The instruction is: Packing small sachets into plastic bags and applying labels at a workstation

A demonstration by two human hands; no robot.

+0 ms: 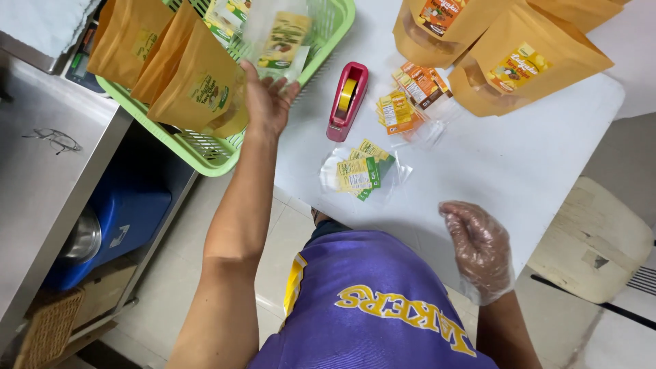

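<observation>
My left hand (265, 102) is bare and reaches over the rim of a green plastic basket (208, 154), fingers on a clear pouch with a yellow-green label (281, 42) lying in it. Several orange paper pouches (195, 85) lean in the same basket. My right hand (478, 247) wears a clear plastic glove and rests with loosely curled fingers on the white table (519, 164), holding nothing. Ahead of it lies a small stack of yellow-green labels in clear film (362, 171).
A red tape dispenser with yellow tape (346, 100) stands mid-table beside a fan of orange labels (410, 99). Large orange pouches (509, 58) lie at the back right. A steel counter (48, 171) is at left, a blue container (119, 219) under it, a beige stool (591, 242) at right.
</observation>
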